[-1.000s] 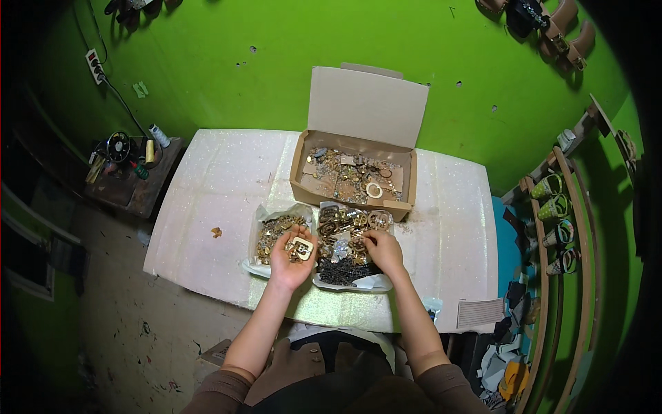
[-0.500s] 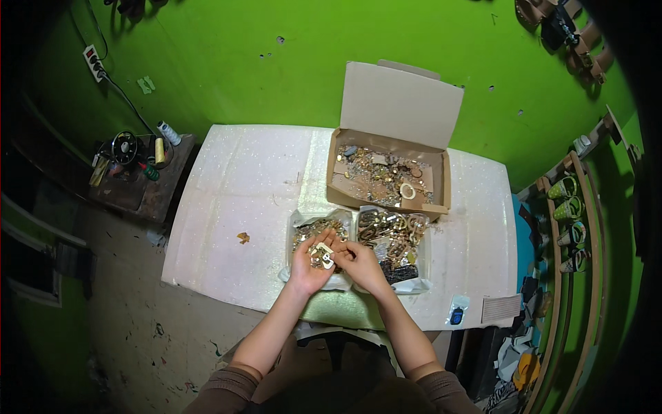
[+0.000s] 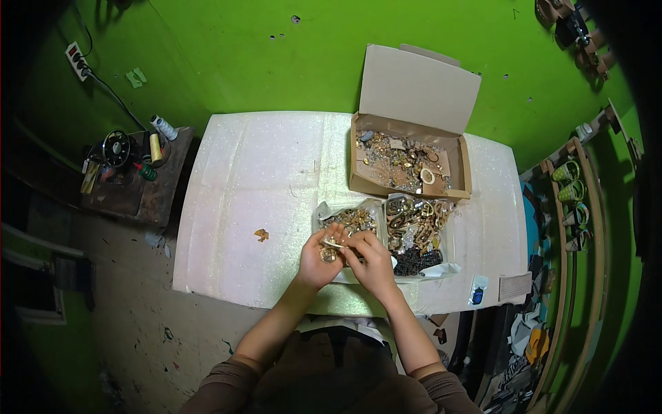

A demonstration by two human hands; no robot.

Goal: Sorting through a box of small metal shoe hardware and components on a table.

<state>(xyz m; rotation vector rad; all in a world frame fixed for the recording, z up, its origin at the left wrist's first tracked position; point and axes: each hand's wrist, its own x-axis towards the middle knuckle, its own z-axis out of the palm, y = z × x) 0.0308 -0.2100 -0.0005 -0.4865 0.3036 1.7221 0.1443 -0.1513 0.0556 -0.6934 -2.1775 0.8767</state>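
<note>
My left hand (image 3: pixel 315 268) is cupped palm up above the near side of the left tray (image 3: pixel 322 211), with small gold-coloured ornaments (image 3: pixel 328 256) lying in it. Thumb and fingers of my right hand (image 3: pixel 374 268) pinch a cream-white buckle-like piece (image 3: pixel 332 243), seen nearly edge-on over the left palm. The left tray, partly hidden by my hands, holds small metallic fittings (image 3: pixel 356 219). Beside it stands the right tray (image 3: pixel 449 241), filled with gold buckles and chain-like pieces (image 3: pixel 418 219), plus a heap of black pieces (image 3: pixel 416 262) at its near end.
Behind the trays, an open cardboard box (image 3: pixel 365 181) contains scattered ornaments and a cream ring (image 3: pixel 427 176). A brown scrap (image 3: pixel 261 235) lies on the white sparkly table cover (image 3: pixel 241 172). A small packet (image 3: pixel 477 290) and a card (image 3: pixel 515 286) rest at the near right corner.
The cream piece has turned from facing up to nearly edge-on between my right fingers. The view has shifted, so the table and boxes appear farther right and slightly higher.
</note>
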